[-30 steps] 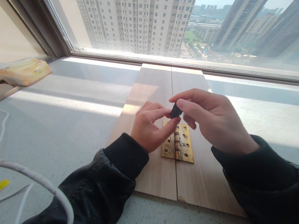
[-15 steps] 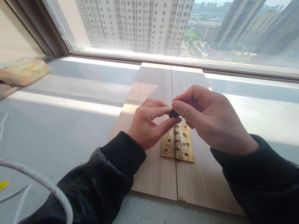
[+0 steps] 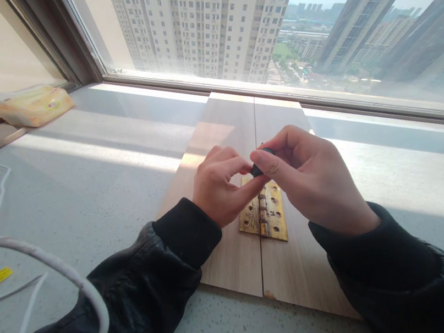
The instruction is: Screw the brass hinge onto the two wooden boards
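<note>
- Under everything spreads a white, speckled stone-like counter [image 3: 62, 190], hard and, I judge, smooth enough for things to slide.
- On it lie two pale wood-grain boards [image 3: 228, 265], flat, long edges meeting at a narrow seam. They look stiff; I'd lift each by its outer long edges, minding the chipped near corner at the seam.
- The one container I see is a soft yellow-and-white plastic packet [image 3: 36, 108], well apart from me by the window corner. A thin pale flap stands at its top; what's inside I cannot tell.
- My right hand [image 3: 312, 186] has thumb and forefinger pinched on the upper end of the small black piece; my left hand [image 3: 223, 188] has thumb and forefinger closed about its lower end.
- Below them a worn, brass-coloured metal hinge [image 3: 264, 218] lies open across the seam, its far end partly covered. I expect it heavy for its size and rigid, best held by the leaves' outer edges.
- That small, dark black piece [image 3: 255, 171] sits between my fingertips, above the hinge. Probably light and firm, easily dropped; gripping its sides near both ends suits it.
</note>
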A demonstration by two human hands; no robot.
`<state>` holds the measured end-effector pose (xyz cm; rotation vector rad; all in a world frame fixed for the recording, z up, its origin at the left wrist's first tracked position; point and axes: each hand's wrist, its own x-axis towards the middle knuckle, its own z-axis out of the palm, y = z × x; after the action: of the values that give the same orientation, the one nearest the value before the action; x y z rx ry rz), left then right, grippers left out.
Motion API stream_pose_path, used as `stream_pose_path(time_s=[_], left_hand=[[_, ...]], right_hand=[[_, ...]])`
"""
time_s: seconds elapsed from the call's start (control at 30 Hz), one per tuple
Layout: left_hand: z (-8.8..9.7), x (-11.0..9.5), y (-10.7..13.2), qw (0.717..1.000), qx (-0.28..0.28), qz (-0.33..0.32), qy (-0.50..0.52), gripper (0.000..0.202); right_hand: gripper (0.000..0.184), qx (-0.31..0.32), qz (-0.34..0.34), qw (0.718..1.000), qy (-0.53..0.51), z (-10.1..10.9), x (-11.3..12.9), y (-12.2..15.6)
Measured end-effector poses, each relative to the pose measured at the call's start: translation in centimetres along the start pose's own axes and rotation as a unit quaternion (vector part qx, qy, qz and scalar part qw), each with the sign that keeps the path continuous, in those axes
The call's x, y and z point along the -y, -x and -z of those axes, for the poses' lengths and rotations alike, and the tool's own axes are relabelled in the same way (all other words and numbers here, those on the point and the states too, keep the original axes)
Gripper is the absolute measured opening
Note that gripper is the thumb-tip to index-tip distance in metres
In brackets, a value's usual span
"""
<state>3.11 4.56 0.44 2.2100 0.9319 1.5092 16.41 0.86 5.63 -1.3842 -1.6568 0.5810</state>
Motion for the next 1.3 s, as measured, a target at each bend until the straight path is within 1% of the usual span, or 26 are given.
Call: stream_pose_path(time_s=[0.13, 0.2, 0.27, 0.37, 0.43, 0.6, 0.77, 0.8, 0.87, 0.93, 1.03, 1.13, 1.23, 1.3], left_hand=[[0.1, -0.1, -0.2, 0.998, 0.045, -0.026, 0.030, 0.015], [0.2, 0.0, -0.3, 0.997, 0.054, -0.029, 0.036, 0.014], [0.2, 0.1, -0.2, 0.998, 0.050, -0.023, 0.034, 0.013], [0.2, 0.4, 0.0, 0.998, 0.047, -0.015, 0.036, 0.013], [0.1, 0.5, 0.1, 0.998, 0.048, -0.012, 0.041, 0.013], [0.3, 0.7, 0.0, 0.997, 0.056, -0.009, 0.050, 0.012], [0.9, 1.2, -0.4, 0.987, 0.134, -0.022, 0.088, 0.014], [0.9, 1.3, -0.4, 0.985, 0.139, -0.020, 0.100, 0.014], [0.8, 1.3, -0.2, 0.985, 0.127, -0.003, 0.116, 0.014], [0.6, 1.1, 0.0, 0.989, 0.097, 0.016, 0.111, 0.016], [0.2, 0.7, 0.2, 0.997, 0.035, 0.036, 0.054, 0.024], [0.1, 0.3, 0.3, 0.999, -0.008, 0.034, 0.008, 0.025], [0.1, 0.1, 0.2, 1.000, -0.010, 0.023, 0.010, 0.022], [0.1, 0.0, 0.1, 0.999, 0.010, 0.017, 0.025, 0.017]], right_hand=[[0.027, -0.040, -0.010, 0.998, 0.037, 0.0, -0.1, 0.1], [0.029, -0.043, -0.010, 0.998, 0.033, 0.1, -0.2, 0.1], [0.027, -0.024, -0.005, 1.000, 0.005, 0.2, -0.3, 0.1], [0.020, 0.034, 0.007, 0.998, -0.048, 0.5, -0.3, -0.1], [0.020, 0.059, 0.018, 0.997, -0.054, 0.8, -0.3, -0.2], [0.019, 0.068, 0.022, 0.997, -0.024, 1.1, -0.3, -0.2], [0.018, 0.052, 0.014, 0.998, 0.025, 0.9, 0.1, -0.1], [0.017, 0.047, 0.011, 0.998, 0.028, 0.8, 0.2, -0.1], [0.017, 0.042, 0.005, 0.999, 0.026, 0.7, 0.3, -0.1], [0.018, 0.044, 0.000, 0.999, 0.021, 0.7, 0.4, -0.1], [0.017, 0.044, 0.005, 0.999, 0.022, 0.6, 0.4, -0.1], [0.016, 0.038, 0.008, 0.999, 0.035, 0.5, 0.6, 0.0], [0.016, 0.023, -0.003, 0.999, 0.045, 0.5, 0.7, 0.0], [0.019, 0.003, -0.016, 0.999, 0.048, 0.5, 0.6, 0.1]])
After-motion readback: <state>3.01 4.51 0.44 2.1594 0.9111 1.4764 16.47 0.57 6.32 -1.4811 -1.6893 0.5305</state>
